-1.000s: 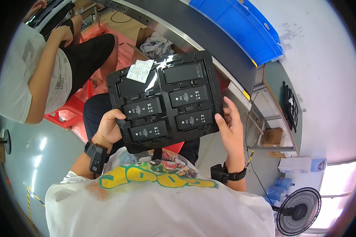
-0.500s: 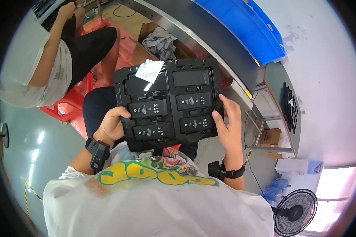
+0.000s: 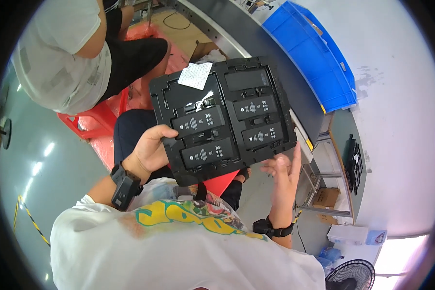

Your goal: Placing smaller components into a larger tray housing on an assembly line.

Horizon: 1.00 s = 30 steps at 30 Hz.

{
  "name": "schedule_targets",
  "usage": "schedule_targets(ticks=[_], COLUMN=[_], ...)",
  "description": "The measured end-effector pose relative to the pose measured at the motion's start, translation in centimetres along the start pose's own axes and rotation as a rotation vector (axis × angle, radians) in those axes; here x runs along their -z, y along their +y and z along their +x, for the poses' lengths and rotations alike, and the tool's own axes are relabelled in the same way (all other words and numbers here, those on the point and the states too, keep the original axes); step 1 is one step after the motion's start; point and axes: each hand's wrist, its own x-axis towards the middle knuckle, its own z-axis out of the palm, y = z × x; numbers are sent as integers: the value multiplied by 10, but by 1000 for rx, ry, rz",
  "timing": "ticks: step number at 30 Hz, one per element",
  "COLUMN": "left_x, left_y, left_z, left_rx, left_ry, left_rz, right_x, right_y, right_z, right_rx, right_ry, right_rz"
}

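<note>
A black moulded plastic tray (image 3: 234, 129) is held up in front of me, tilted down at its left end. Several flat black batteries (image 3: 257, 106) lie in its pockets, and a white paper slip (image 3: 195, 76) with writing rests over its far left pocket. My left hand (image 3: 152, 147) grips the tray's near left edge, thumb on top beside a battery. My right hand (image 3: 286, 179) is open beside the near right corner. Its fingers are apart and partly blurred; a fingertip is at the tray's edge, and whether it touches cannot be made out.
A long dark work surface (image 3: 256, 41) with a metal edge runs beyond the tray, with a blue plastic crate (image 3: 311, 53) on it. At left, a person (image 3: 63, 63) sits on a red stool (image 3: 89, 123). Black trays (image 3: 355, 162) stand on a right-hand shelf; a fan (image 3: 351, 275) stands lower right.
The tray has shifted right and turned counterclockwise, with my left hand still on it. My right hand has come off its right side and moved down to the near corner. The view has shifted.
</note>
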Motion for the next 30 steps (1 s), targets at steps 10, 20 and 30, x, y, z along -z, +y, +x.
schedule_targets(ticks=[10, 20, 30], left_x=[-47, -81, -63], left_y=[-13, -46, -39], left_z=[25, 56, 67], left_rx=[49, 116, 110], left_ry=[17, -74, -554], left_rz=[63, 246, 699], right_x=[-2, -4, 30], right_y=[4, -4, -11], right_z=[-2, -15, 16], right_rx=[-90, -343, -233], right_ry=[-116, -452, -541], right_rz=[512, 575, 724])
